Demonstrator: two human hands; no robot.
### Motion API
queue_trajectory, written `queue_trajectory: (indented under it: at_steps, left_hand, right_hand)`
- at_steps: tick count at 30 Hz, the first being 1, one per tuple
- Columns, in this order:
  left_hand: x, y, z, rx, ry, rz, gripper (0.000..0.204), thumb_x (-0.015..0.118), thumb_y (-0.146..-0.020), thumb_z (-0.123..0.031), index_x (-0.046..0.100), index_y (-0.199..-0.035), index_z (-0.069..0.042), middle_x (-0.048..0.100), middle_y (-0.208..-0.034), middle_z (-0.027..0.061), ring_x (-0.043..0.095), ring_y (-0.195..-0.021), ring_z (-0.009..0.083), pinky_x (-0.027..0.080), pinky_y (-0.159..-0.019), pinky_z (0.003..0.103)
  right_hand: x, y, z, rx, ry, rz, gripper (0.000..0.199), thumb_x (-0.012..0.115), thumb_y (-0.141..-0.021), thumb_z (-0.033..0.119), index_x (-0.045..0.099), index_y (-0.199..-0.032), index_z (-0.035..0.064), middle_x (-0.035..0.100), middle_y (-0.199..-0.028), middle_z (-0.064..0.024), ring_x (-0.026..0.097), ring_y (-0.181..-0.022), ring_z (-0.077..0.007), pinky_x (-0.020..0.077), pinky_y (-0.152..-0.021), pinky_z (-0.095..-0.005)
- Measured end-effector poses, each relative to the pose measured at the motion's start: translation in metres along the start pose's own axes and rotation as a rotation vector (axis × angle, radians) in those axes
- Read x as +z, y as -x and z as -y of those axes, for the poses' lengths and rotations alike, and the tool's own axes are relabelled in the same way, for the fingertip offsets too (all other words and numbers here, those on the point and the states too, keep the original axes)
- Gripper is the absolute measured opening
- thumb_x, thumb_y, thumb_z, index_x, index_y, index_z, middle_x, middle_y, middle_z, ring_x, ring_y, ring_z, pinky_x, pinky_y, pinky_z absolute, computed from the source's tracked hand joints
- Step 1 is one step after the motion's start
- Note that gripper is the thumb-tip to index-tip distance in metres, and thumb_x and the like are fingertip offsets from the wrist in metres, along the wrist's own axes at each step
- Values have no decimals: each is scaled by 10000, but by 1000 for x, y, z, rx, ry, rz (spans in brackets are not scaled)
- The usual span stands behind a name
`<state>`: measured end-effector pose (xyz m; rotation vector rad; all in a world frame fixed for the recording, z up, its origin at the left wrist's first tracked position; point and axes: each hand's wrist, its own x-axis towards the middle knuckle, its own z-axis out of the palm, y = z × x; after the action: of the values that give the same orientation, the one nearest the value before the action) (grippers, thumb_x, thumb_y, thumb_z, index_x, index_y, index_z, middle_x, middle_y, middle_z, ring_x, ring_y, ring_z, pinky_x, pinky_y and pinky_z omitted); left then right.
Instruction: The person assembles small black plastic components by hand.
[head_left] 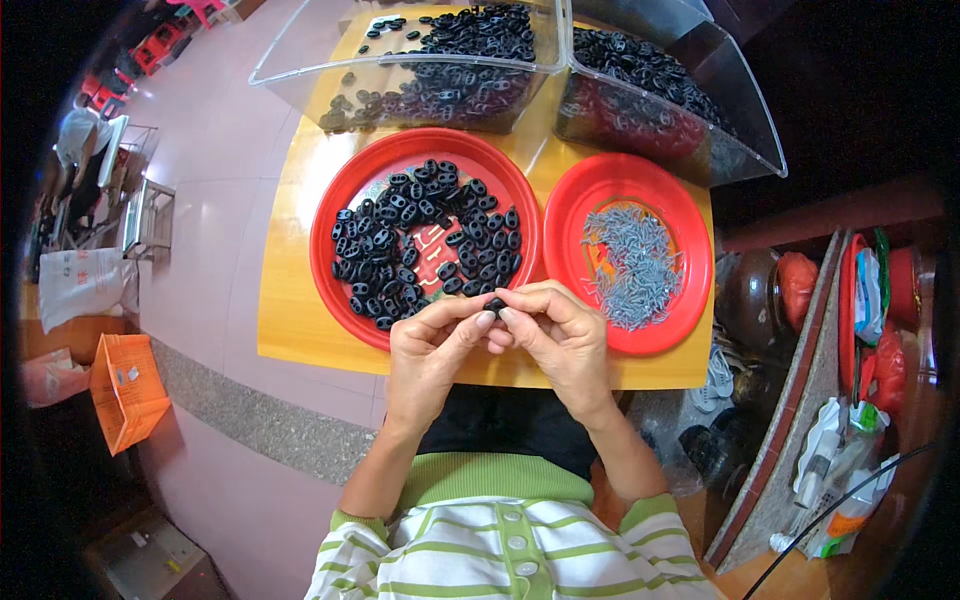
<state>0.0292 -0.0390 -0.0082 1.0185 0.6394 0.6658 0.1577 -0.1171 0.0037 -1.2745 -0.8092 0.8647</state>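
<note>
Between the fingertips of both hands is a small black oval plastic piece, held just over the table's near edge. My left hand pinches it from the left, thumb and forefinger together. My right hand pinches the other side. Any screw in the fingers is too small to make out. Beyond my left hand lies a red round tray with many black oval two-holed pieces heaped in a ring. To the right, a second red tray carries a pile of small grey screws.
Two clear plastic bins, one at the back and one at back right, contain more black pieces on the yellow table. An orange bag stands on the floor at left. Bags and jars crowd the right side. Another person is at far left.
</note>
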Motion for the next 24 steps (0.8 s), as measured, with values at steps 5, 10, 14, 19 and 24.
queue_trajectory:
  at_steps: [5, 10, 14, 19, 24]
  left_hand:
    - [7, -2, -6, -8, 8, -29, 179, 558, -880, -15, 611, -1035, 57, 660, -850, 123, 653, -770, 156, 536, -720, 256]
    - [6, -3, -5, -15, 148, -67, 139, 571, -878, -46, 613, -972, 48, 659, -864, 135, 658, -754, 173, 544, -698, 273]
    - [12, -2, -10, -42, 306, -127, 150, 579, -875, -70, 614, -971, 40, 653, -879, 115, 642, -752, 161, 533, -699, 267]
    - [11, -2, -4, -38, 386, -152, 154, 580, -863, -51, 618, -984, 37, 630, -959, 94, 614, -833, 136, 497, -773, 273]
    - [14, -2, -1, 2, 413, -102, 143, 574, -863, -37, 619, -981, 30, 615, -928, 63, 590, -808, 116, 484, -770, 251]
  right_hand:
    - [-2, -4, -4, -53, 56, -32, 173, 588, -851, 14, 649, -1013, 11, 581, -894, -46, 581, -789, -96, 490, -709, -229]
    - [0, -9, 7, -164, 188, 7, 213, 606, -829, 14, 642, -1039, 33, 581, -881, -59, 576, -777, -106, 489, -682, -239]
    - [0, -9, 21, -162, 310, 4, 282, 651, -793, 36, 607, -1072, 33, 577, -898, -76, 570, -741, -133, 490, -649, -256]
    - [3, -9, 22, -422, 625, -37, 345, 733, -708, 34, 620, -1034, 32, 572, -903, -75, 566, -720, -130, 479, -570, -228]
    - [-2, -9, 21, -457, 678, -22, 320, 708, -725, 53, 609, -1028, 31, 567, -887, -94, 574, -753, -192, 488, -610, -284]
